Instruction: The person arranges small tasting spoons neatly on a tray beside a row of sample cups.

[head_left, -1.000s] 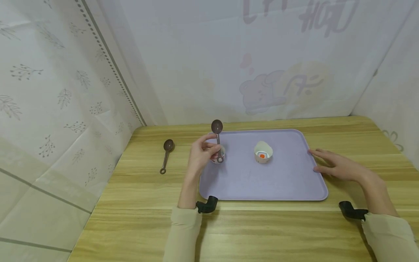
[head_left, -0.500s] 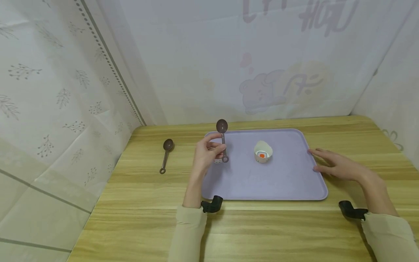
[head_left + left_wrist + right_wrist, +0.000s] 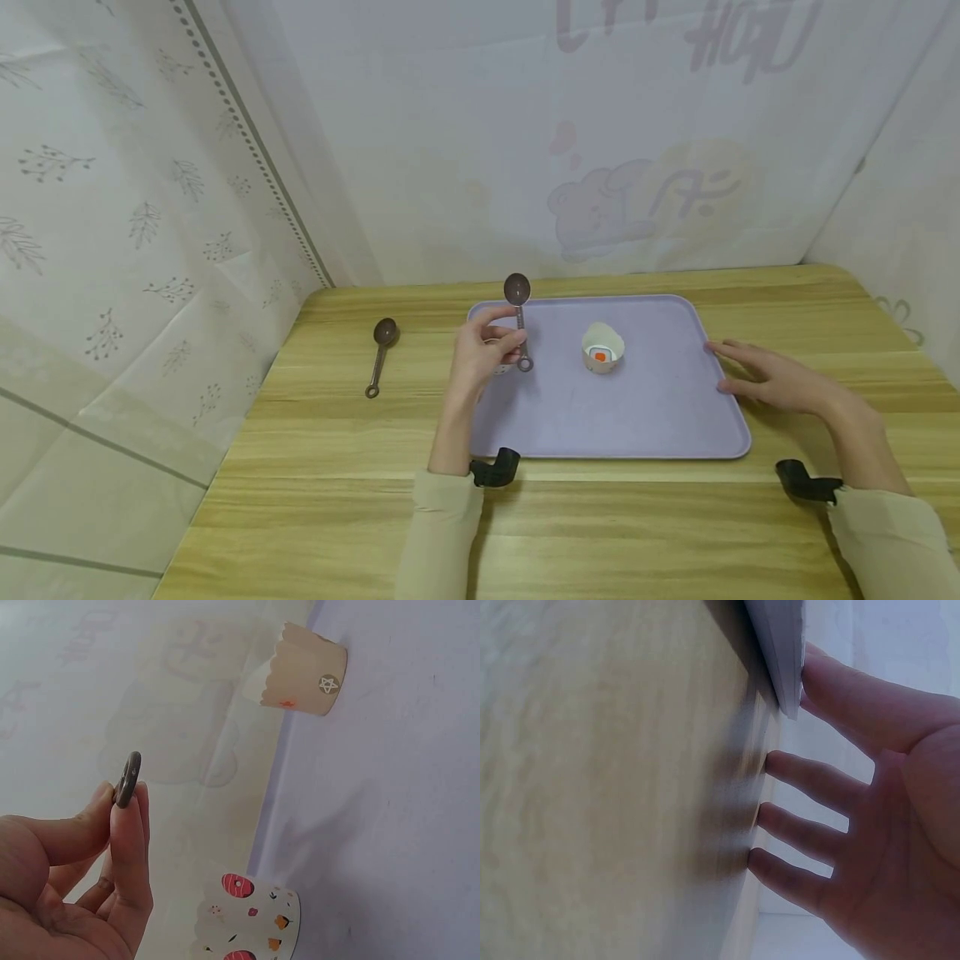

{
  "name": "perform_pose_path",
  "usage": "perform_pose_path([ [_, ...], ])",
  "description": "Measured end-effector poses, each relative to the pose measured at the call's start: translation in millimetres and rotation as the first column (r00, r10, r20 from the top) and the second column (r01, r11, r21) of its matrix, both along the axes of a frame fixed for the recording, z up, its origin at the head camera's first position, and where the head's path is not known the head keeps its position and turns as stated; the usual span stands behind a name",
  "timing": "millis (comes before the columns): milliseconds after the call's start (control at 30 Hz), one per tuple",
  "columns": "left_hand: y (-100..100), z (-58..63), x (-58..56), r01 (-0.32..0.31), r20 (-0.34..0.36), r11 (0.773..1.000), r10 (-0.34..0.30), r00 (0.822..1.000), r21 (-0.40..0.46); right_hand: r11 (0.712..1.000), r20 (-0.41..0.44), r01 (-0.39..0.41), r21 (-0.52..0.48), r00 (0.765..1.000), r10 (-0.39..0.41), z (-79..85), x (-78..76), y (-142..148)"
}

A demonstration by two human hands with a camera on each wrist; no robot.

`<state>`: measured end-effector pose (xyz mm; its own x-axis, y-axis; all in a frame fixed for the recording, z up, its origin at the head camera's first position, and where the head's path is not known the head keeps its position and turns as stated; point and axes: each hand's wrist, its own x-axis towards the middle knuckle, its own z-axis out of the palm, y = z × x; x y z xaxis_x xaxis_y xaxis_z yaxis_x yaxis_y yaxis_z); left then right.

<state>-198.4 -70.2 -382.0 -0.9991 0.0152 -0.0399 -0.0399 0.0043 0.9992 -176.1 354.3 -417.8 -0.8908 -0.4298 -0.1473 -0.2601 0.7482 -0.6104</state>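
In the head view, near centre, the left hand (image 3: 480,358) pinched a brown spoon (image 3: 517,292), bowl up, partly hiding a printed cup (image 3: 501,367). Right of centre, a pale cup (image 3: 602,350) stood on the lilac tray (image 3: 660,417); a second spoon (image 3: 380,358) lay at left. The left wrist view showed thumb and fingertips gripping the handle, left of centre. In the right wrist view, the right hand (image 3: 885,817) had its fingers spread at right, thumb at the tray's edge.

Pale printed sheets (image 3: 420,150) hang behind a wood-grain table (image 3: 322,517).
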Motion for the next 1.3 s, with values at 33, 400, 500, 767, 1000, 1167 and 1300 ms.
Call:
perform_pose_path([
  [33, 1, 0.0, 0.0, 0.002, 0.003, 1.000, -0.002, 1.000, 0.006, 1.000, -0.004, 0.000, 0.004, 1.000, 0.000, -0.2, -0.1, 0],
  [400, 13, -2.1, -1.8, 0.037, 0.016, 0.998, -0.038, 0.999, 0.052, 1.000, -0.002, 0.005, 0.009, 1.000, -0.005, -0.9, -0.1, 1],
  [500, 15, -3.7, -1.6, 0.040, 0.018, 0.998, -0.041, 0.999, 0.043, 1.000, -0.001, 0.004, 0.004, 1.000, -0.004, -1.0, -0.1, 1],
  [767, 20, -7.2, -1.0, 0.031, 0.026, 0.999, -0.031, 0.999, 0.014, 1.000, -0.002, 0.001, -0.001, 1.000, -0.001, -0.5, -0.6, 0],
  [1000, 26, -11.5, -2.3, 0.015, 0.033, 1.000, -0.015, 0.999, 0.012, 1.000, 0.004, 0.001, 0.000, 1.000, -0.001, -0.5, -0.4, 0],
  [1167, 29, -13.9, -1.7, 0.006, 0.034, 1.000, -0.006, 0.999, 0.010, 1.000, 0.004, 0.003, 0.004, 1.000, -0.003, -0.7, -0.3, 0],
  [1300, 32, -17.5, -1.6, 0.007, 0.035, 1.000, -0.007, 0.999, -0.003, 1.000, 0.011, 0.008, 0.006, 1.000, -0.008, -0.2, -0.4, 0],
])
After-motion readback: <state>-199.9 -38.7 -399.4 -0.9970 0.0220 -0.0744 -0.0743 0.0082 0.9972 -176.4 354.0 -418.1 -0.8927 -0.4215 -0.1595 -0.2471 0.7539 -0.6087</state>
